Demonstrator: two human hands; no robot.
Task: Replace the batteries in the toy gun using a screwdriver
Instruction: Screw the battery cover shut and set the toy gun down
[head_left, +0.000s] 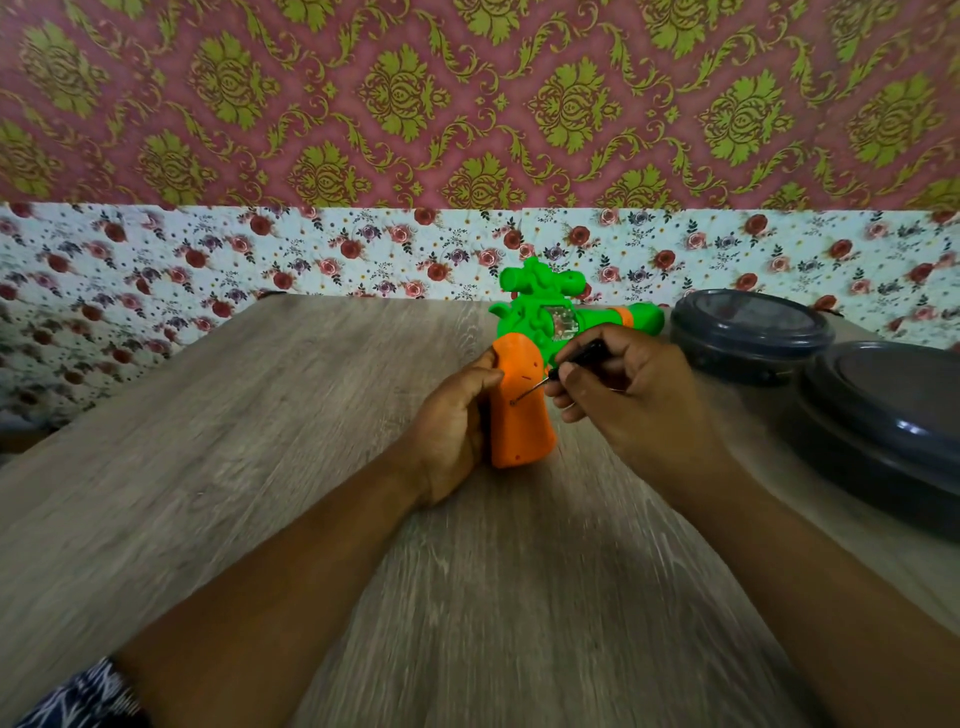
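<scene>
Head view: left hand (453, 426) grip clamped on toy gun (521, 410) handle, right hand (618, 395) grip pinched around screwdriver (563, 368).

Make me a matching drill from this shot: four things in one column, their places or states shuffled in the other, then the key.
Things:
1. screwdriver
2. orange grip of the toy gun
3. green barrel
4. two dark round containers

Places or states:
A. points away toward the right, lying on the table
B. pinched in the right hand, tip on the orange plastic
C. stand at the table's right edge
D. steadied by the left hand

Pairs: 1-B, 2-D, 3-A, 4-C
</scene>
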